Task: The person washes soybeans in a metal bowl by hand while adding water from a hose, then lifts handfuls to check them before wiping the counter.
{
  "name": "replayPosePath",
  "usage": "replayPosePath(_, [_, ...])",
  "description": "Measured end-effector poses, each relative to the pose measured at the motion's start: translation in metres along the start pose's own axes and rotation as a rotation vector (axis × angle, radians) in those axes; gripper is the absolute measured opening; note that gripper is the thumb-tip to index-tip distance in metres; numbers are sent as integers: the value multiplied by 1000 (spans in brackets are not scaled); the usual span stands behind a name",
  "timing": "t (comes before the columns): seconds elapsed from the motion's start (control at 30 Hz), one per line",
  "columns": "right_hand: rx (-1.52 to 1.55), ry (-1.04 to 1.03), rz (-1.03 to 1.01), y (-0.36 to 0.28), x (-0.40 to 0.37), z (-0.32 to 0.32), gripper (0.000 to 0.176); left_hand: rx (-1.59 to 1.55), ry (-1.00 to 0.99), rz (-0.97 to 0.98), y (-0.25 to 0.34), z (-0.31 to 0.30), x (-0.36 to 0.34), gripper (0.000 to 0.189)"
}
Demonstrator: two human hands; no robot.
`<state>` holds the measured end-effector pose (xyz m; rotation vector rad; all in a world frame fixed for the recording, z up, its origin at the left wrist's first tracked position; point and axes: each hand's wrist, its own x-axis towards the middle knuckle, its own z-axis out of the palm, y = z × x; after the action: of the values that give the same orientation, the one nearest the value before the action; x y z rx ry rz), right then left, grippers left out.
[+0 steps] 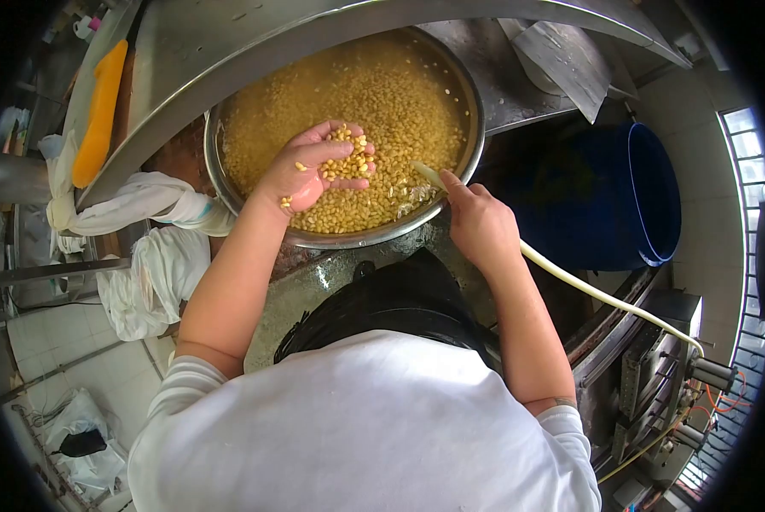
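Note:
A large round metal basin (475, 154) holds water and many yellow beans (399, 94). My left hand (318, 166) is over the beans at the basin's near left part, palm up with fingers curled, and a heap of beans lies in it. A few beans stick to its thumb side and wrist. My right hand (482, 220) grips a pale hose (587, 290) at the basin's near right rim. The hose's end points into the basin, and water ripples beside it.
A blue barrel (604, 196) stands at the right. An orange-handled tool (101, 115) rests on the metal ledge (178, 60) at the upper left. White cloths (156, 277) hang at the left. Metal machinery (655, 367) is at the lower right.

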<state>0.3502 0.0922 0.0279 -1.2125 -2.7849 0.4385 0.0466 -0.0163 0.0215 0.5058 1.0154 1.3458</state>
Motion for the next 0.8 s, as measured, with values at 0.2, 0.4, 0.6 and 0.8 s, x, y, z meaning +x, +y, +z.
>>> replayPosePath(0.2, [-7, -2, 2, -2, 0, 0, 49, 16, -29, 38, -2, 2, 1, 44])
replayPosePath(0.4, [-1, 7, -6, -3, 0, -1, 49, 31, 23, 48, -3, 6, 1, 46])
replayPosePath(0.6, [-9, 2, 3, -2, 0, 0, 49, 48, -6, 73, -3, 7, 2, 49])
replayPosePath(0.8, [-8, 1, 8, -1, 0, 1, 50, 356, 59, 245, -8, -2, 12, 50])
